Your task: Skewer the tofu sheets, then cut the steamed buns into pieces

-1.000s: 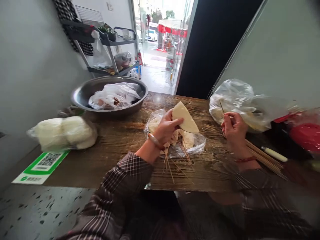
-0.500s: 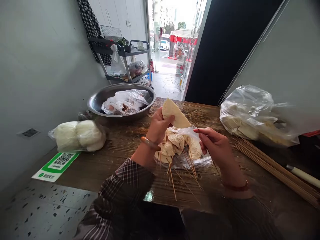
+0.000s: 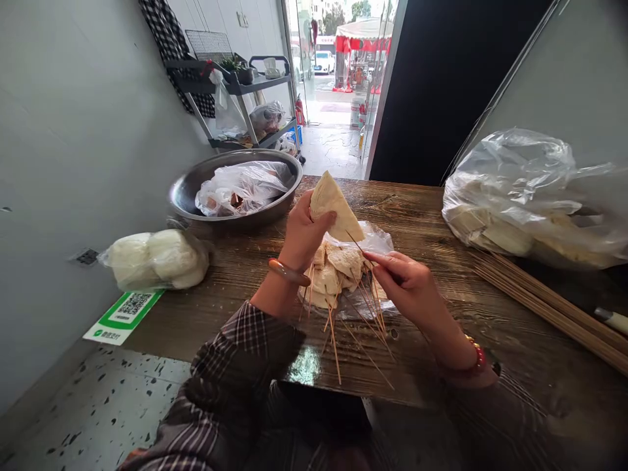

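My left hand point(image 3: 305, 229) grips a folded, pale tofu-skin-like sheet point(image 3: 334, 204), wedge-shaped, its point upward and the thumb flat across its face. In my right hand point(image 3: 405, 278) a thin wooden skewer point(image 3: 356, 243) is pinched between thumb and fingers. Its tip is at the lower right edge of the sheet; whether it has gone in I cannot tell. Below my hands lies a pile of skewered pale pieces point(image 3: 338, 271) on a clear plastic bag point(image 3: 375, 239). Several skewer sticks point(image 3: 335, 347) point from the pile toward me.
A steel basin point(image 3: 184, 203) holding a plastic bag stands at the back left. Wrapped white blocks point(image 3: 154, 258) sit near a green QR card point(image 3: 122, 317). On the right are a bag of pale sheets point(image 3: 515, 196), a bundle of skewers point(image 3: 544, 304) and a light-handled tool point(image 3: 613, 319).
My right hand has brought the skewer up and left, so its tip meets the sheet's lower edge. My left hand still holds the sheet. The camera view has shifted slightly.
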Available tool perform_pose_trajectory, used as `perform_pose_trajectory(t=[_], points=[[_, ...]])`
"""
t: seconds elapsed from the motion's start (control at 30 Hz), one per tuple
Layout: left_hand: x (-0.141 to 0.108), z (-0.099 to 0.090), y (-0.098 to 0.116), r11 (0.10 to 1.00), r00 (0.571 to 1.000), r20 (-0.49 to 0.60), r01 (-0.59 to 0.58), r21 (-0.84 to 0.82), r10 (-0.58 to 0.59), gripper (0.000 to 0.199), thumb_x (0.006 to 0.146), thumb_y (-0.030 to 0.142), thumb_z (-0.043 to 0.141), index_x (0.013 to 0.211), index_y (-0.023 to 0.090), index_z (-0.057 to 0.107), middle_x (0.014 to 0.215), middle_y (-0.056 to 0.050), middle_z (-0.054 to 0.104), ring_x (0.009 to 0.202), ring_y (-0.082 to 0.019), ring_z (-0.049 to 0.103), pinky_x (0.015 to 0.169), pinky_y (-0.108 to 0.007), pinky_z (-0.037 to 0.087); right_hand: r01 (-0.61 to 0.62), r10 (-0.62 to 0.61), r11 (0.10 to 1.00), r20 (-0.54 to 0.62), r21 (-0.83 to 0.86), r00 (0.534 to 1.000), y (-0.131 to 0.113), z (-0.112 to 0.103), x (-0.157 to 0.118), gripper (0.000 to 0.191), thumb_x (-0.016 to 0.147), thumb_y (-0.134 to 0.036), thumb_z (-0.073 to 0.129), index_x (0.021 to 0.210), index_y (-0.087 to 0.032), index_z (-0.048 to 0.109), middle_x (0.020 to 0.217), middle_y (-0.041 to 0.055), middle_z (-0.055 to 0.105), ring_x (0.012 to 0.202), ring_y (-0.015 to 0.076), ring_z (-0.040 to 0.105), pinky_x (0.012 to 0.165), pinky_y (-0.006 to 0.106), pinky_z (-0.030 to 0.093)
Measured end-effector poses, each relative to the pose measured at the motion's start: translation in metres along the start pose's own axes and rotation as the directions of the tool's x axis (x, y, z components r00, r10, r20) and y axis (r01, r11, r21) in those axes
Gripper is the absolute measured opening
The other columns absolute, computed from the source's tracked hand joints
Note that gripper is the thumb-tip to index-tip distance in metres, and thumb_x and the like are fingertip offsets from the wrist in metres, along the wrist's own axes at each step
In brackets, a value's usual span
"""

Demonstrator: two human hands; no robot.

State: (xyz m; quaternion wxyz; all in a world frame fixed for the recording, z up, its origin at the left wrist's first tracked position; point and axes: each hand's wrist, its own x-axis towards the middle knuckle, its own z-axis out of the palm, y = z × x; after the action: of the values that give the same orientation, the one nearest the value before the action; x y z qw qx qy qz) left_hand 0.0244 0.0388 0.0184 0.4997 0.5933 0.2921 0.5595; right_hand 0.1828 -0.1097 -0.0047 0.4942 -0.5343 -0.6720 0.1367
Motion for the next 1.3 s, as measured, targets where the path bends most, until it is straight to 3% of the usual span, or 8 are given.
perform_pose_trajectory(t=[0.37,0.77,1.03,1.3], points=[[0.001,-0.004,-0.004,0.987,0.996,-0.003,-0.084,0.137,0.085,0.039,0.070,0.017,0.069,0.108,0.020,0.063,0.091,-0.002,0.064,0.081,-0.015,0.061,0.074,-0.030,0.054,0.036,-0.036,0.998,-0.015,-0.048,0.999,0.003,0.000,-0.001,0.030,0.095,-0.021,0.054,0.117,-0.021,0.074,0.082,0.0035,0.068,0.071,0.0138,0.060,0.067,0.028,0.050],[-0.006,0.001,0.007,0.973,0.992,0.021,-0.128,0.193,0.126,0.041,0.071,0.022,0.071,0.112,0.021,0.064,0.099,-0.002,0.068,0.089,-0.017,0.062,0.084,-0.033,0.053,0.003,-0.005,0.996,-0.022,-0.091,1.000,0.008,0.000,-0.001,0.031,0.093,-0.022,0.054,0.117,-0.021,0.074,0.085,0.0056,0.070,0.074,0.0154,0.062,0.069,0.030,0.051],[-0.012,0.006,0.008,0.983,0.994,0.067,-0.098,0.158,0.088,0.045,0.071,0.022,0.073,0.116,0.022,0.065,0.101,-0.003,0.067,0.091,-0.017,0.061,0.080,-0.029,0.052,-0.025,0.023,0.995,-0.023,-0.098,0.999,0.010,0.002,0.000,0.032,0.093,-0.023,0.054,0.117,-0.024,0.074,0.084,0.0048,0.069,0.072,0.0157,0.062,0.069,0.030,0.050],[-0.020,0.011,0.011,0.975,0.989,0.122,-0.110,0.191,0.088,0.046,0.074,0.025,0.072,0.120,0.024,0.064,0.110,-0.004,0.068,0.099,-0.019,0.061,0.085,-0.032,0.052,-0.012,0.006,0.994,-0.052,-0.110,0.999,0.010,0.002,0.000,0.033,0.094,-0.023,0.052,0.118,-0.021,0.074,0.082,0.0040,0.066,0.070,0.0148,0.058,0.067,0.029,0.048]])
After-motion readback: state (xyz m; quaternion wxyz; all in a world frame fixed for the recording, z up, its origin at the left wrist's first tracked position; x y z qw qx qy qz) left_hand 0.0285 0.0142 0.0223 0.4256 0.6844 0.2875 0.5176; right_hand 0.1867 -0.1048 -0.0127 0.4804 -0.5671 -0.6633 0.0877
